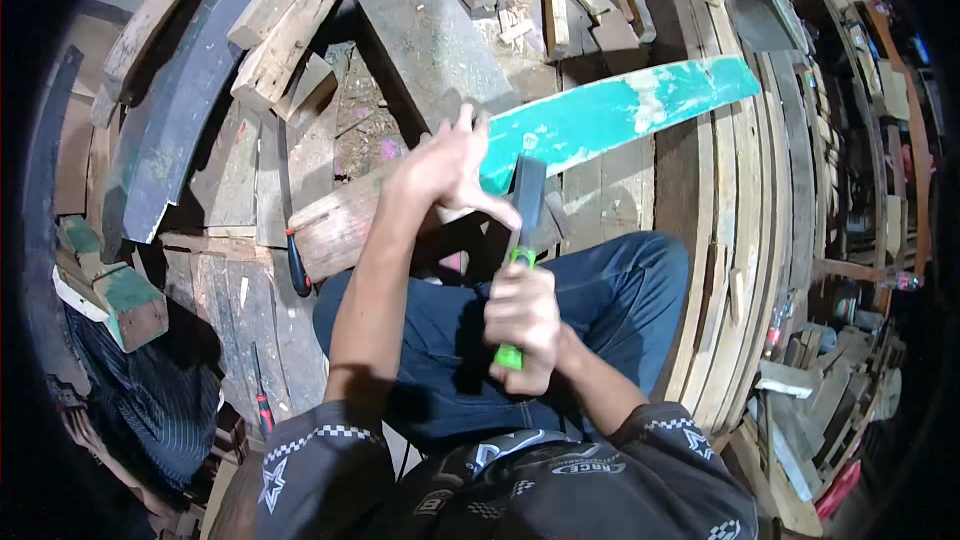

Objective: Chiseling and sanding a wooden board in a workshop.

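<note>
A long turquoise-painted board (625, 110) with chipped patches lies slanted above my lap, and a pale bare wooden length (335, 230) extends toward the lower left. My left hand (450, 165) rests on the board near its middle, fingers spread and thumb stretched down beside the tool's blade. My right hand (520, 325) is wrapped round the green handle of a chisel-like tool. Its broad dark blade (531, 195) points up and overlaps the board's lower edge; whether it bites into the wood I cannot tell.
Black-and-red handled tools (298, 265) lie at my left. Loose wooden blocks (425, 30) fill the upper area, painted planks (160, 170) the left. Long slats (720, 270) run along my right, with stacked scrap wood (840, 390) beyond. Dark striped cloth (150, 390) lies lower left.
</note>
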`<action>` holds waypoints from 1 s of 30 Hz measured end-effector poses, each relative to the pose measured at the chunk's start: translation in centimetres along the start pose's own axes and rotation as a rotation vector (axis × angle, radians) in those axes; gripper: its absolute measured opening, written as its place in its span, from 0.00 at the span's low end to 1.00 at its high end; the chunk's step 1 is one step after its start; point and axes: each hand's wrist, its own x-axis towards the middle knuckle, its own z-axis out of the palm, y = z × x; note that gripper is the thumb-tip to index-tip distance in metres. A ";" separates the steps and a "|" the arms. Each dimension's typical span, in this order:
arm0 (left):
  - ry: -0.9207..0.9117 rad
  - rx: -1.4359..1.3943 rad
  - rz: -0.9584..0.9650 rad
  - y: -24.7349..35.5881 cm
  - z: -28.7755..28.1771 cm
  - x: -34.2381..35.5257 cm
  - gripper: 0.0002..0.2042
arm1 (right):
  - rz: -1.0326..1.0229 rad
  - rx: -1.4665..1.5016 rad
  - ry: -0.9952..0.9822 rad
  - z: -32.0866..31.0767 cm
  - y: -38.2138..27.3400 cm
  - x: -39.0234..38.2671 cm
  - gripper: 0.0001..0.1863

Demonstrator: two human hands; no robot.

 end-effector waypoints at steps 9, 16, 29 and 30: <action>-0.128 -0.022 -0.046 0.3 -0.5 0.1 0.75 | -0.003 0.068 0.003 -0.6 -1.0 0.5 0.17; -0.126 -0.032 0.003 0.0 -0.1 0.0 0.76 | 0.019 -0.059 0.003 1.1 -1.0 0.4 0.19; -0.144 0.019 -0.025 -0.7 0.3 0.2 0.74 | 0.035 -0.099 0.017 2.3 -0.3 0.6 0.18; -0.115 0.043 -0.024 -1.1 0.6 0.2 0.73 | 0.027 -0.131 -0.002 2.3 -0.2 0.8 0.18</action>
